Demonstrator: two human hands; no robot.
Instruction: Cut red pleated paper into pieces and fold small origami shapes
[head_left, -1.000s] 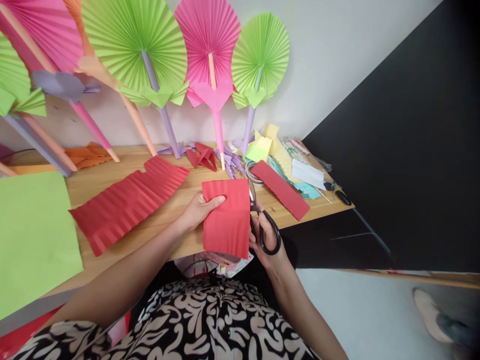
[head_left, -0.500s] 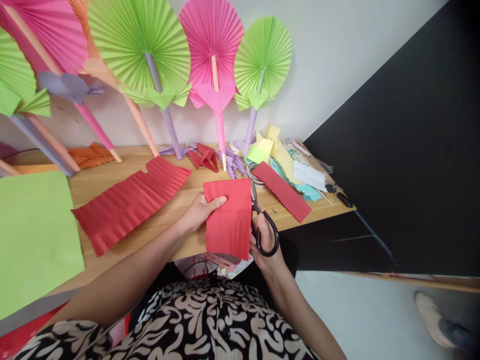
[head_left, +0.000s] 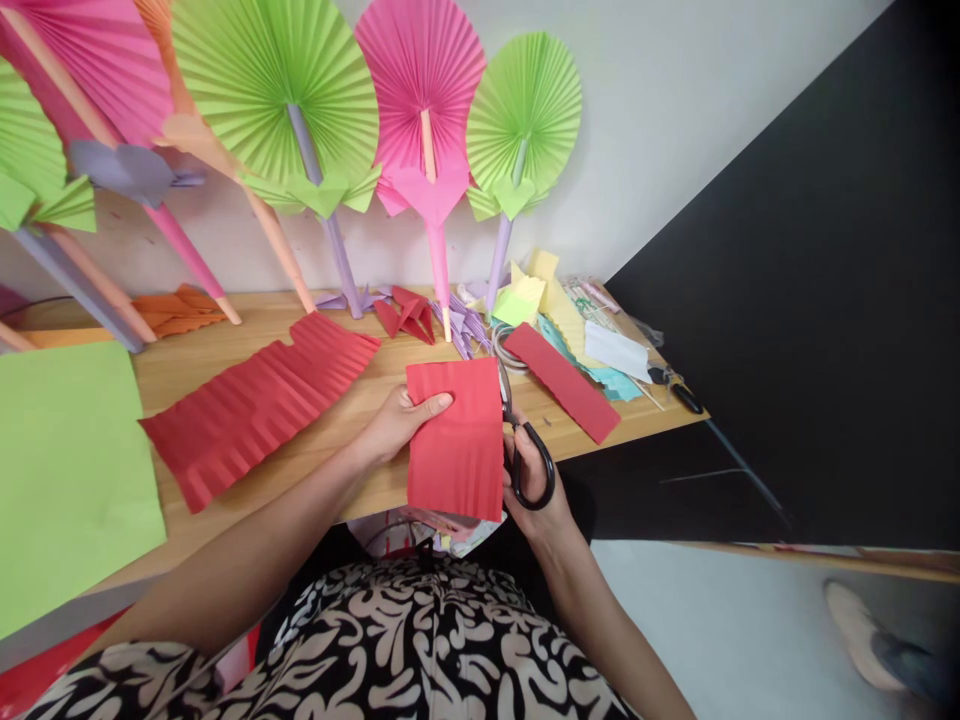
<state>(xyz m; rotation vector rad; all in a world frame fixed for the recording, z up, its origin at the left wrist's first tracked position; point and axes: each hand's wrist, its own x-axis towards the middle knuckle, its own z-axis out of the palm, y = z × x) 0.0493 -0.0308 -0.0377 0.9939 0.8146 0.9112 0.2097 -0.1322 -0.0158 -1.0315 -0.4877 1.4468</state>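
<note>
My left hand (head_left: 401,418) grips a creased red sheet of paper (head_left: 456,460) by its left side, thumb on top and fingers hidden behind. The sheet is held over the table's front edge. In my right hand (head_left: 529,475) are black-handled scissors (head_left: 541,480), with fingers through the loops. Their blades lie along the sheet's right edge, partly hidden behind it. A longer pleated red paper piece (head_left: 266,405) lies on the table left of my hands. To the right of the scissors rests a narrow red strip (head_left: 564,382).
Green (head_left: 276,70) and pink paper fans (head_left: 424,60) on rolled paper sticks lean against the wall. A green sheet (head_left: 71,480) covers the table's left end. Paper scraps (head_left: 525,298) and a second pair of scissors (head_left: 684,396) lie at the right. A person's foot (head_left: 859,630) shows lower right.
The red sheet has turned very slightly in my hands, its lower edge shifting a little right. My grip on the sheet and on the scissors is the same.
</note>
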